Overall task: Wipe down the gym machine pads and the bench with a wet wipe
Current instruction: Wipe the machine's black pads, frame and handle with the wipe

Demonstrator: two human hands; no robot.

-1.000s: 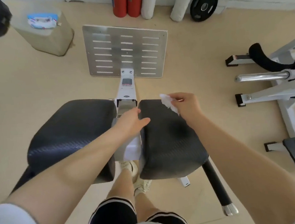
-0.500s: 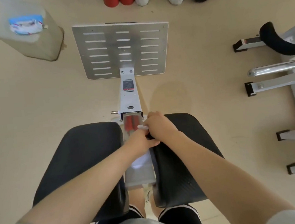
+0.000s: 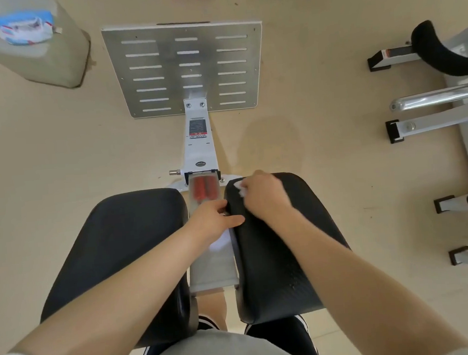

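We are wiping the right pad (image 3: pixel 283 246) of the gym machine, working at its far inner corner. Our right hand (image 3: pixel 265 194) has its fingers curled down over the wet wipe (image 3: pixel 238 187), bunching it against the black surface; only a small white edge of the wipe shows past the knuckles. Our left hand (image 3: pixel 216 216) rests at the pad's inner edge, thumb lying on the pad, the other fingers hidden down in the gap, so we cannot tell how tightly they are curled; it seems to be steadying the pad.

To do this stroke well, we judge it best to flatten the wipe under the palm so more of it meets the surface, then draw it toward us in long overlapping passes, keeping steady pressure and running over the rounded edges too. The left hand will likely need to shift off the edge for the wipe to reach that strip.

The left pad (image 3: pixel 126 242) sits just beside, across the white centre frame (image 3: pixel 200 149), and looks not yet attended to at this moment. Beyond lies the slotted metal footplate (image 3: pixel 185 69). A pack of wipes (image 3: pixel 25 27) sits on a block (image 3: pixel 58 59) at far left, well apart, if a fresh one is wanted. Another machine (image 3: pixel 439 99) stands off to the right, near but clear of our reach. Nothing blocks the pad itself except our own left hand.
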